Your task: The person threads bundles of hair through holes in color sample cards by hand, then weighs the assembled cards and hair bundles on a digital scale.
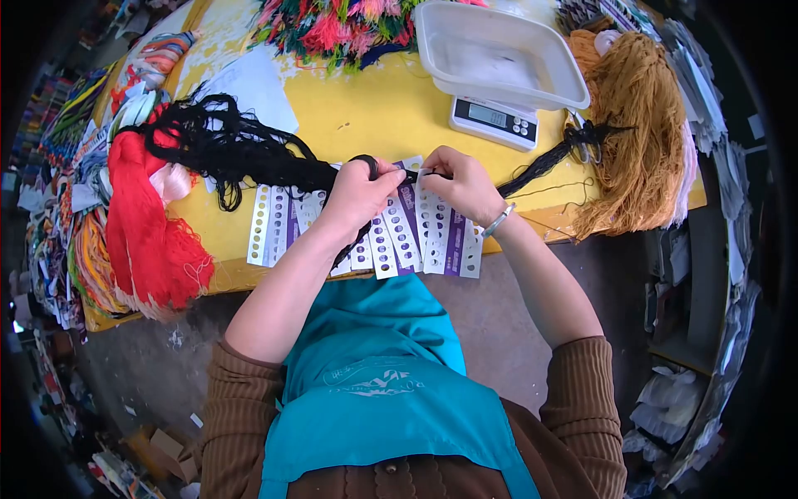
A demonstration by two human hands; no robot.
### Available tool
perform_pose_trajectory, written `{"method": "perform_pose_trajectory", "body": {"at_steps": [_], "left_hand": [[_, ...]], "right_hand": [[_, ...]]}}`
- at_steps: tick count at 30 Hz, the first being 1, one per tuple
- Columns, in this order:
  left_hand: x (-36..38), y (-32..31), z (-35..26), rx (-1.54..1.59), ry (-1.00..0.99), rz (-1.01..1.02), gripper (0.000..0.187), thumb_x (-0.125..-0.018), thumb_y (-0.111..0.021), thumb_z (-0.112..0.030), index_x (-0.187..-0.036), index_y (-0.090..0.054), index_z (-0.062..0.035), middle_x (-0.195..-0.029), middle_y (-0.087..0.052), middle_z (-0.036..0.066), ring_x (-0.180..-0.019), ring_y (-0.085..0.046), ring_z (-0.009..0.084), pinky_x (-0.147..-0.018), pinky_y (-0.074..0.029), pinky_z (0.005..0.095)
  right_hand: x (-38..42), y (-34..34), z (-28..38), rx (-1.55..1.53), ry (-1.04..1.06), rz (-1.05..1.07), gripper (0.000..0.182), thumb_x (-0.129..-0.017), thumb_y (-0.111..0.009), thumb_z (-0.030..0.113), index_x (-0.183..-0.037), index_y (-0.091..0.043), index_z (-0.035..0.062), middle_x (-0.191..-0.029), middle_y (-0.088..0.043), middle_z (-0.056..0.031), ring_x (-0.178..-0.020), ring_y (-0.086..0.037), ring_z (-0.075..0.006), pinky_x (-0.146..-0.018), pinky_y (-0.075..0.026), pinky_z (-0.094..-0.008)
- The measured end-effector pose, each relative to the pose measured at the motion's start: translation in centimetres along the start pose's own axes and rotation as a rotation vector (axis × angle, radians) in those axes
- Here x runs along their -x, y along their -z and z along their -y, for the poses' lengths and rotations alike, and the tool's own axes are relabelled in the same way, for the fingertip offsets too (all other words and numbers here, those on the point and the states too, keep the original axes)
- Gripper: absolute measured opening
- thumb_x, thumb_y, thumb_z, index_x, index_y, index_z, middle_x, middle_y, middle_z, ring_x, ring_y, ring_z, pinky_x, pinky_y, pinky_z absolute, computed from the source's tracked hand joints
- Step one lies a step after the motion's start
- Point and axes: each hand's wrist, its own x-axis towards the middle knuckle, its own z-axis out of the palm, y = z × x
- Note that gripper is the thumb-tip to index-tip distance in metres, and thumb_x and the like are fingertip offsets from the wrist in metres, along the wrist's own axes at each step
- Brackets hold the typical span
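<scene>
Black thread (241,150) runs from a loose heap on the left into my left hand (359,195), whose fingers are closed round it. Close beside it on the right, my right hand (462,187) pinches black thread near a card's top edge. Under both hands lie several white and purple cards (455,241) with rows of punched holes, fanned along the table's front edge. To the right of my right hand, a tied black bundle (540,165) stretches toward scissors (584,137), partly covered by the thread.
The yellow table (366,112) carries a scale (495,121) with a clear plastic tub (503,54) on it. Red thread (150,224) hangs at the left edge, brown thread (638,125) at the right. Pink and green thread (332,29) lies at the back, white paper (258,87) at the back left.
</scene>
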Motion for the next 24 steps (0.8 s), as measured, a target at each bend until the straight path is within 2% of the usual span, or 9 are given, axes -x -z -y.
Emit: {"method": "perform_pose_trajectory", "body": {"at_steps": [4,6,13,15,17,18,21,22,24], "left_hand": [[0.9,-0.1,-0.2,0.314,0.099,0.174,0.021,-0.096,-0.058,-0.021,-0.093,-0.060,0.0001,-0.066,-0.051,-0.001,-0.045,-0.037,0.0019,-0.039,-0.023,0.0179],[1.2,-0.1,-0.5,0.402,0.126,0.318,0.025,-0.097,-0.054,-0.024,-0.088,-0.059,-0.0015,-0.060,-0.049,-0.001,-0.043,-0.033,0.0017,-0.039,-0.021,0.0180],[0.3,-2.3,0.0,0.244,0.044,0.097,0.033,-0.096,-0.052,-0.027,-0.071,-0.054,-0.0050,-0.056,-0.051,0.001,-0.043,-0.034,0.0041,-0.040,-0.022,0.0207],[-0.1,-2.4,0.5,0.190,0.048,0.077,0.027,-0.095,-0.053,-0.023,-0.078,-0.062,-0.0027,-0.057,-0.054,0.002,-0.046,-0.041,0.0051,-0.044,-0.030,0.0216],[-0.3,-2.8,0.8,-0.150,-0.211,0.048,0.019,-0.089,-0.056,-0.019,-0.083,-0.065,-0.0034,-0.057,-0.056,0.006,-0.054,-0.055,0.0146,-0.053,-0.042,0.0287],[-0.3,-2.9,0.9,-0.300,-0.364,0.012,0.015,-0.087,-0.057,-0.016,-0.094,-0.065,-0.0061,-0.072,-0.062,0.014,-0.070,-0.065,0.0276,-0.064,-0.049,0.0380],[-0.1,-3.3,1.1,-0.660,-0.398,-0.087,0.024,-0.086,-0.057,-0.009,-0.108,-0.067,-0.0079,-0.080,-0.064,0.013,-0.074,-0.063,0.0273,-0.068,-0.048,0.0357],[-0.1,-3.5,1.1,-0.684,-0.436,-0.101,0.022,-0.086,-0.057,-0.009,-0.106,-0.066,-0.0098,-0.087,-0.063,0.017,-0.079,-0.062,0.0345,-0.070,-0.048,0.0392],[-0.2,-3.8,0.8,-0.747,-0.425,-0.112,0.021,-0.086,-0.057,-0.010,-0.106,-0.065,-0.0086,-0.085,-0.063,0.017,-0.077,-0.063,0.0312,-0.068,-0.048,0.0382]], "right_hand": [[0.1,-0.1,0.6,0.135,0.020,-0.018,0.021,-0.082,-0.066,0.016,-0.094,-0.062,-0.0012,-0.073,-0.062,-0.0038,-0.066,-0.056,-0.0092,-0.062,-0.047,-0.0263],[-0.1,-0.2,0.2,0.175,0.001,0.012,0.037,-0.081,-0.066,0.036,-0.094,-0.064,0.0015,-0.082,-0.068,-0.0135,-0.077,-0.066,-0.0255,-0.070,-0.051,-0.0353],[-0.1,0.6,-0.2,0.027,-0.029,0.046,0.041,-0.086,-0.060,0.038,-0.099,-0.064,-0.0013,-0.084,-0.067,-0.0175,-0.079,-0.066,-0.0269,-0.073,-0.052,-0.0345],[-0.1,0.7,-0.3,-0.022,-0.024,0.081,0.037,-0.087,-0.062,0.029,-0.107,-0.062,-0.0024,-0.085,-0.068,-0.0152,-0.079,-0.066,-0.0202,-0.073,-0.052,-0.0317],[0.0,0.3,-0.9,-0.163,0.018,0.101,0.034,-0.087,-0.062,0.021,-0.111,-0.059,-0.0036,-0.084,-0.066,-0.0090,-0.077,-0.062,-0.0133,-0.070,-0.050,-0.0276],[0.1,0.1,-1.0,-0.305,0.058,0.121,0.033,-0.087,-0.061,0.012,-0.115,-0.056,-0.0047,-0.084,-0.064,-0.0029,-0.076,-0.057,-0.0063,-0.068,-0.048,-0.0235],[0.2,1.0,-0.5,-0.371,-0.003,0.202,0.035,-0.087,-0.062,0.009,-0.118,-0.055,-0.0045,-0.082,-0.064,-0.0011,-0.074,-0.057,-0.0049,-0.068,-0.048,-0.0224],[0.2,1.2,-0.4,-0.371,-0.003,0.202,0.035,-0.087,-0.062,0.009,-0.118,-0.055,-0.0045,-0.082,-0.064,-0.0011,-0.074,-0.057,-0.0049,-0.068,-0.048,-0.0224],[0.2,1.6,-0.2,-0.254,-0.017,0.233,0.032,-0.091,-0.060,0.012,-0.118,-0.055,-0.0037,-0.078,-0.063,0.0001,-0.072,-0.058,-0.0042,-0.066,-0.048,-0.0217]]}}
